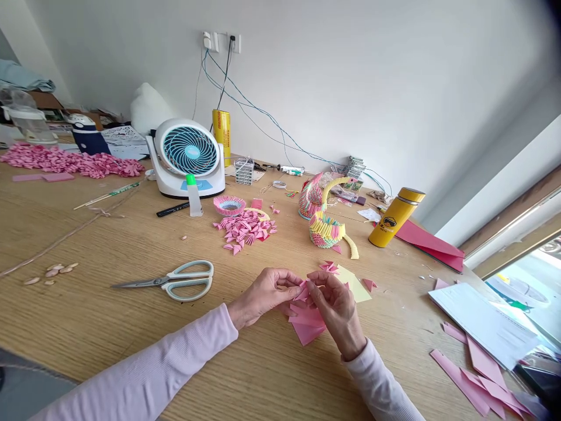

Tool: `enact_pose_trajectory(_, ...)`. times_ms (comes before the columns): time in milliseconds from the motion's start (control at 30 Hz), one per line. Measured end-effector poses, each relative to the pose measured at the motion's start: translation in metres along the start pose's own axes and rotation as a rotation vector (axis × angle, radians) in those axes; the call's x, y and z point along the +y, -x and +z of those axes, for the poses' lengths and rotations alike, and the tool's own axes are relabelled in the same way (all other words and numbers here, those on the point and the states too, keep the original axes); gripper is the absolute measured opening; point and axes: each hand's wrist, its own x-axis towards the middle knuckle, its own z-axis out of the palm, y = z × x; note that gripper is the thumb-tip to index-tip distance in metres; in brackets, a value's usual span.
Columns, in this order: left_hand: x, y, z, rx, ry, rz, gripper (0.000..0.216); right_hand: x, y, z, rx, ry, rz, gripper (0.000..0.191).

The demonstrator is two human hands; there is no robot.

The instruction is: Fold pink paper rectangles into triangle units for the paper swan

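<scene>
Between the fingertips of both hands is a small piece of pink paper, partly hidden by the fingers. My left hand pinches it from the left, and my right hand grips it from the right. Below them on the table lie flat pink paper sheets. Just beyond my right hand are a pale yellow paper sheet and a few folded pink paper pieces. Scissors with pale handles rest to the left of my left hand, blades pointing left.
A pile of folded pink pieces lies mid-table, near a woven paper bowl. Paper-built baskets stand farther right, beside a yellow bottle. A white fan stands at the back. Pink strips lie at right.
</scene>
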Motion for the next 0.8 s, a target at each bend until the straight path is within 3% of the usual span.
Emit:
enact_pose_trajectory(133, -0.0037, -0.0014, 0.0021, 0.036, -0.082, 0.067, 0.038, -0.0037, 0.0026, 0.0044, 0.02, 0.078, -0.012, 0.026)
enact_pose_trajectory(567, -0.0029, -0.0007, 0.0049, 0.053, -0.223, 0.251, 0.032, -0.0083, 0.0026, 0.0066, 0.031, -0.006, 0.04, 0.025)
enact_pose_trajectory(800, -0.0081, -0.0032, 0.0029, 0.051, -0.145, 0.194, 0.033, -0.0077, 0.004, 0.0086, 0.026, -0.049, 0.048, 0.026)
